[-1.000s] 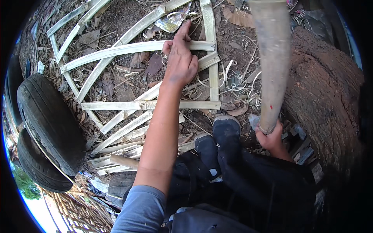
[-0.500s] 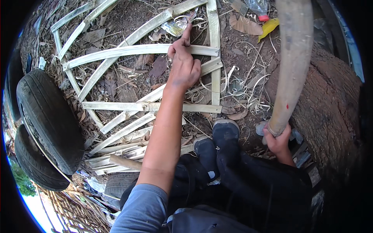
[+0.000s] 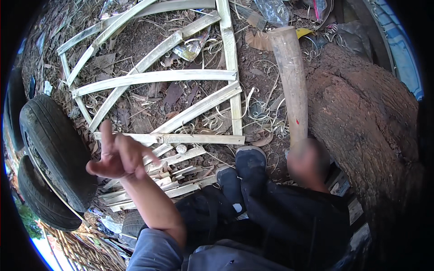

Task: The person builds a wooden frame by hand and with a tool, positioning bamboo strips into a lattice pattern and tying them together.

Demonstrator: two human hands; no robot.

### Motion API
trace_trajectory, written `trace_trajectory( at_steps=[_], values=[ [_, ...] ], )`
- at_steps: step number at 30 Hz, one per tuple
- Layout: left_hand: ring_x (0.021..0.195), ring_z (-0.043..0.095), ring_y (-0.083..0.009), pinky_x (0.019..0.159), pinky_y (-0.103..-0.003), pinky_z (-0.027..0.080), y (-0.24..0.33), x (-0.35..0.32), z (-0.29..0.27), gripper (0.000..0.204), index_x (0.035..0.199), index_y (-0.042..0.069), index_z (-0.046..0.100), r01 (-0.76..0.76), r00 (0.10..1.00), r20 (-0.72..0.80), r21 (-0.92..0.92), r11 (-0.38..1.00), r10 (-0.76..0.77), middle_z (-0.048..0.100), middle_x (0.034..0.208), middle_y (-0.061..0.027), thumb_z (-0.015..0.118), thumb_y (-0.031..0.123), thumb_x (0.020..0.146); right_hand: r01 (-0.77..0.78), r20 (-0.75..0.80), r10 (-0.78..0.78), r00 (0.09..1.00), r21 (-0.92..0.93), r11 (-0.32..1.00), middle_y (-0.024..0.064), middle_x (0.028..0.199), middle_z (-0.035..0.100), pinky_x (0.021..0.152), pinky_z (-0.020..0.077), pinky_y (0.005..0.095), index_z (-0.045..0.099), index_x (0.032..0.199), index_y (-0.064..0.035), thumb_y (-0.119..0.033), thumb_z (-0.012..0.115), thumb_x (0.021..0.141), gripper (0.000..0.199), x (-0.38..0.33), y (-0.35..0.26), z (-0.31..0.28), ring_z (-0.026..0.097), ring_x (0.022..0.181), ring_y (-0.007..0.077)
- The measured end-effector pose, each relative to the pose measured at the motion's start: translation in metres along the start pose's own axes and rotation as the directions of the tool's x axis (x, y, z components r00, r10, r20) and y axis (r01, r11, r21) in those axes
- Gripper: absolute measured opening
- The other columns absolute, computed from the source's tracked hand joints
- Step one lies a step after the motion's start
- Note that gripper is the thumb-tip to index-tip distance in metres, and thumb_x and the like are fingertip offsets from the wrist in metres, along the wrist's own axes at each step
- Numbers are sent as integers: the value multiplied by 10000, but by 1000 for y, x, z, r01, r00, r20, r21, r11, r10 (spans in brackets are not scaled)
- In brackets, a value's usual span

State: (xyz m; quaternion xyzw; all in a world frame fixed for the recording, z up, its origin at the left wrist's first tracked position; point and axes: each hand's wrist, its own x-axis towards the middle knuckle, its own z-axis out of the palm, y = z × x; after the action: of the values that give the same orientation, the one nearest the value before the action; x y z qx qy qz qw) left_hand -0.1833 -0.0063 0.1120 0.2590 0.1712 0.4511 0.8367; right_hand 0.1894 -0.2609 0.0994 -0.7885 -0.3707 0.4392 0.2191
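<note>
My right hand [image 3: 308, 163], partly blurred, grips the narrow end of a wooden club-like mallet [image 3: 289, 74]. The mallet widens toward its far end and bears a small red mark. It stands out over the ground beside a big brown log. My left hand [image 3: 120, 156] is empty, palm turned up and fingers spread. It hovers near the lower left of a frame of pale split-bamboo strips [image 3: 156, 77] lying on the ground. Some strips cross at a slant and others lie along the sides. Below the hand, a heap of loose bamboo strips [image 3: 181, 189] is partly hidden by my forearm.
Old tyres [image 3: 54, 153] stand at the left. The rough log [image 3: 361, 108] fills the right side. Curly shavings [image 3: 262, 113], dry leaves and plastic litter [image 3: 271, 11] cover the soil. My shoes [image 3: 251, 160] are close to the frame's near strip.
My left hand has swung back and left from the frame, its fingers going from pointing to spread. The mallet has tilted left and its far end has come down into view.
</note>
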Motion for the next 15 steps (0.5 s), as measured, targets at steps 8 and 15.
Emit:
trace_trajectory(
  at_steps=[8,15],
  values=[
    [989,666,-282,890,-416,522,-35,30,11,165,838,-5,538,173,972,-230,819,547,37,651,1069,-184,618,109,925,65,-35,-69,997,-98,993,214,846,653,744,522,424,554,1063,21,-122,720,671,449,6,4,10,676,812,378],
    [1398,346,-364,1196,-498,150,-89,49,-48,700,1469,58,287,-203,975,178,957,-207,-134,387,1486,-199,651,192,886,60,-31,-62,998,-64,996,224,804,645,694,526,442,547,1017,11,-143,733,666,426,1,7,43,668,790,424]
  ],
)
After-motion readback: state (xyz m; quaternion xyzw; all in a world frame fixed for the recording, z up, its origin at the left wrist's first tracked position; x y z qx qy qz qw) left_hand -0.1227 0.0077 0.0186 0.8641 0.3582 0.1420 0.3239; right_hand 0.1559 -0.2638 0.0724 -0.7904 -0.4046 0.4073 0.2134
